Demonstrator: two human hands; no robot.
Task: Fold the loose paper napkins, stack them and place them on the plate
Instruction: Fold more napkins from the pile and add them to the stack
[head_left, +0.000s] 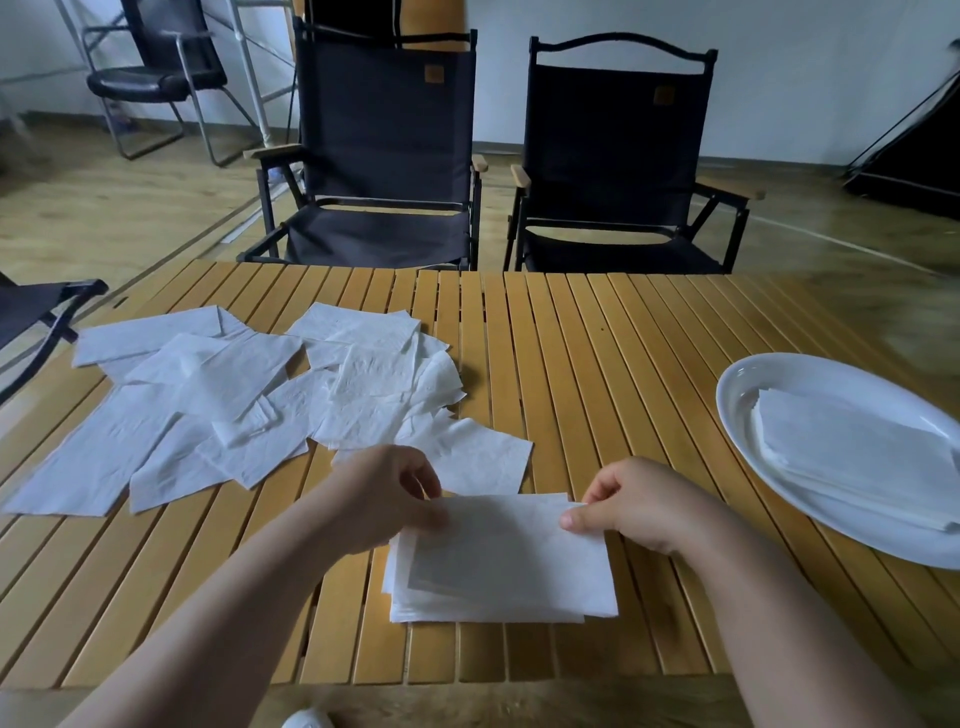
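Head cam: both hands are on the white folded-napkin stack, which sits at the near edge of the yellow slatted wood table, dead centre in front of the person. L hand pinches the far-left corner of the top napkin, thumb under and fingers curled over. R hand pinches the far-right corner btwn thumb and forefinger. So both are clamped on that one sheet, holding it by its far edge. Prob reason: two-corner hold keeps thin tissue flat and lets it be squared to the stack edges before letting go. Looks like a lay-and-align step, not a crease.

Loose white paper napkins lie in an overlapping heap on the table's left half, within L reach; nearest one sits just beyond the stack. White oval ceramic plate is at the right edge, well apart from the stack and partly out of frame, and already carries a batch of folded napkins. Layout reads as a left-to-right flow: raw, work area, done. Est. under half done, since plenty is unfolded.

Labels: small tan patch on the back of each black fabric folding chair, left and right, too small to read. No other writing visible.
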